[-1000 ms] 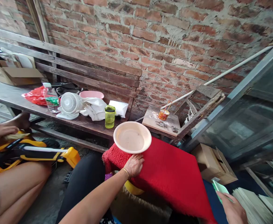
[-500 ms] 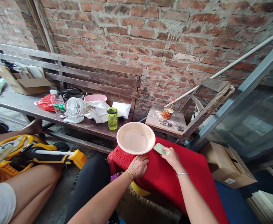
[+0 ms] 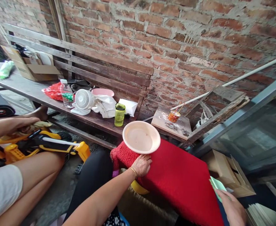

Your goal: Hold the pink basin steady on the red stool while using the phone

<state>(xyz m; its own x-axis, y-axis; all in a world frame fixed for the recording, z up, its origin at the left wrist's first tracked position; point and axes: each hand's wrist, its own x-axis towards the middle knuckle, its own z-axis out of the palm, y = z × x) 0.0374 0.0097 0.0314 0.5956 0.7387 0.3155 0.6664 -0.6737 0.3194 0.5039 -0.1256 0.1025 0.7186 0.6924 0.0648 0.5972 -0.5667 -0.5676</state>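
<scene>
My left hand [image 3: 142, 165] lies on the red cloth [image 3: 175, 169], right at the near rim of a pale pink basin [image 3: 141, 138]. Its fingers are bent and pressed together; their undersides are hidden, so I cannot tell what they hold. The basin stands on the cloth's far left corner and looks to have shallow water in it. Beyond the cloth's right edge, my right hand [image 3: 233, 207] is closed on a pale green flat rectangular object [image 3: 217, 185], whose exact kind does not show.
Left, another person's hand [image 3: 22, 124] holds a cloth above a yellow toy excavator [image 3: 82, 150]. A wooden bench [image 3: 100, 124] bears a fan [image 3: 83, 100], a green bottle [image 3: 119, 116] and other items. A small table [image 3: 160, 121] with an orange cup [image 3: 174, 116] and a cardboard box [image 3: 229, 172] stand right.
My right hand has carried the pale green object from beside the basin to the lower right, past the cloth's edge. My left hand stays by the basin. The other person's hand has come further into view.
</scene>
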